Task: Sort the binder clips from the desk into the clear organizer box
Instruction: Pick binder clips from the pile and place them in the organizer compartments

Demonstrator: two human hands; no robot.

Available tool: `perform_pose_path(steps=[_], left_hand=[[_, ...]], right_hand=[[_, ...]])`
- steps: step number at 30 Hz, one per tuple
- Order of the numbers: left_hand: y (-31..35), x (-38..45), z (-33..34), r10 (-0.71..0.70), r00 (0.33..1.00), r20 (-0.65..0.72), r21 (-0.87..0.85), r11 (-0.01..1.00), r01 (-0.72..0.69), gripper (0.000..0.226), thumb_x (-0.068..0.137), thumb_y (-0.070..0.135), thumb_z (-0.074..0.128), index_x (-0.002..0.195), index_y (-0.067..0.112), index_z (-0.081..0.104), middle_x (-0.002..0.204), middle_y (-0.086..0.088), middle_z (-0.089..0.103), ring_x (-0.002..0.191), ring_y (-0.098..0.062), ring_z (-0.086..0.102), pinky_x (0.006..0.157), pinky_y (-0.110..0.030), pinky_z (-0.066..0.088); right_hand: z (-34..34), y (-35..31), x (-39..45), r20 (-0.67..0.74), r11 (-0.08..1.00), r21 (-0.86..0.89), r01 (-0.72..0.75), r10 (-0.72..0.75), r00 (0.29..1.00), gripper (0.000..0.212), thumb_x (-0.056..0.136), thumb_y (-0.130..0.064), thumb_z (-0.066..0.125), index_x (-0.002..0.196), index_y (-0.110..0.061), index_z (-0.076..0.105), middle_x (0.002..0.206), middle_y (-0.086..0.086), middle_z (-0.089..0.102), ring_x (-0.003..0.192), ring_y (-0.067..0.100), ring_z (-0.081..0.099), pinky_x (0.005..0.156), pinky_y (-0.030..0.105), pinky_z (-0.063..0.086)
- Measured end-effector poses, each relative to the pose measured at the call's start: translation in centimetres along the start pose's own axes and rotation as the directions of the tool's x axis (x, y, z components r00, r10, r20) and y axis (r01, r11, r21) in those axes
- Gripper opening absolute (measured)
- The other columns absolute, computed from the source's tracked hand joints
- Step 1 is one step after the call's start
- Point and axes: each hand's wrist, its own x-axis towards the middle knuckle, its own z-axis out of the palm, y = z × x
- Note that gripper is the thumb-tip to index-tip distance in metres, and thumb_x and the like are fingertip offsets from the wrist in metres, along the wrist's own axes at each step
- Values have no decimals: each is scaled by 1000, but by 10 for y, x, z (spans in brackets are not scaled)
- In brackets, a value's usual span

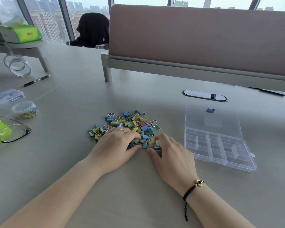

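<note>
The near edge of the pile of binder clips [127,125] is hidden under the left hand [115,145], which lies flat on it with fingers loosely spread, while the right hand [169,153] curls thumb and forefinger around a blue clip [157,146] at the pile's right edge, though the pinch itself is hard to make out. The clear organizer box [219,145] lies open just right of the pile, its long axis running away from the person, lid folded back at the far end, compartments facing up. All rest on a grey desk [72,99] with a divider panel [204,38] behind and city windows [56,17] beyond.
</note>
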Motion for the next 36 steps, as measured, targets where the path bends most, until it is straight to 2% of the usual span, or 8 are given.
perform_pose_path(steps=[8, 12, 17, 23, 28, 30, 34, 36], left_hand=[[6, 8, -5, -177, 952, -248, -387, 920, 70, 22, 88, 24, 70, 108, 16, 68, 88, 3, 66, 80, -10, 67, 74, -21, 51], [24, 31, -15, -665, 745, 38, -900, 302, 315, 11, 95, 8, 59, 97, 15, 68, 80, 4, 68, 74, -15, 71, 68, -25, 58], [32, 48, -13, -628, 529, 570, -819, -386, 424, 20, 100, 12, 50, 102, 2, 67, 83, -9, 60, 57, -14, 56, 50, -24, 49], [34, 41, -17, -212, 650, 730, -651, -503, 568, 50, 102, 50, 36, 106, 8, 62, 80, -8, 63, 60, -18, 57, 50, -25, 45], [12, 35, -19, -401, 536, 743, -656, -593, 466, 41, 95, 46, 52, 81, 8, 61, 69, -7, 56, 49, -12, 41, 32, -18, 26], [2, 34, -20, -520, 517, 680, -733, -496, 465, 36, 94, 39, 57, 67, 15, 53, 60, -2, 47, 41, -10, 32, 30, -17, 19], [-1, 30, -16, -644, 707, 293, -666, 393, 634, 49, 94, 41, 58, 57, 15, 38, 47, 6, 28, 41, -13, 22, 42, -26, 21], [8, 27, -13, -552, 815, 180, -496, 664, 559, 52, 94, 43, 57, 56, 12, 41, 42, 9, 29, 40, -7, 29, 44, -23, 26]], right_hand=[[1, 1, 1, -17, 1000, -1, 14, -14, 1000, 47, 95, -60, 43, 134, -35, 50, 105, -10, 62, 94, 14, 61, 62, 28, 42], [5, 5, 3, -95, 979, 200, 37, -18, 995, 37, 90, -52, 57, 124, -35, 57, 84, -16, 56, 76, 3, 55, 60, 23, 42], [10, -7, 14, -317, 861, 491, 131, 36, 948, 17, 85, -39, 71, 99, -34, 63, 74, -14, 51, 62, 6, 48, 57, 20, 34], [2, -40, 28, -310, 766, 612, 200, -1, 951, 20, 85, -34, 71, 100, -38, 59, 85, -16, 60, 77, 4, 59, 65, 26, 49], [7, -25, 26, -360, 897, 375, 232, -90, 929, 45, 81, -52, 71, 119, -35, 52, 103, -16, 53, 90, 3, 56, 66, 23, 48], [8, -15, 24, -265, 964, 206, 168, -110, 958, 50, 80, -65, 63, 119, -35, 55, 104, -14, 49, 90, 7, 56, 65, 26, 46], [15, -11, 22, 13, 994, -56, 96, -95, 995, 63, 81, -81, 41, 125, -38, 51, 106, -10, 47, 96, 14, 55, 72, 30, 46], [18, -13, 25, -1, 993, -79, 86, -87, 996, 59, 81, -80, 39, 120, -38, 53, 101, -9, 49, 93, 16, 56, 69, 30, 44]])
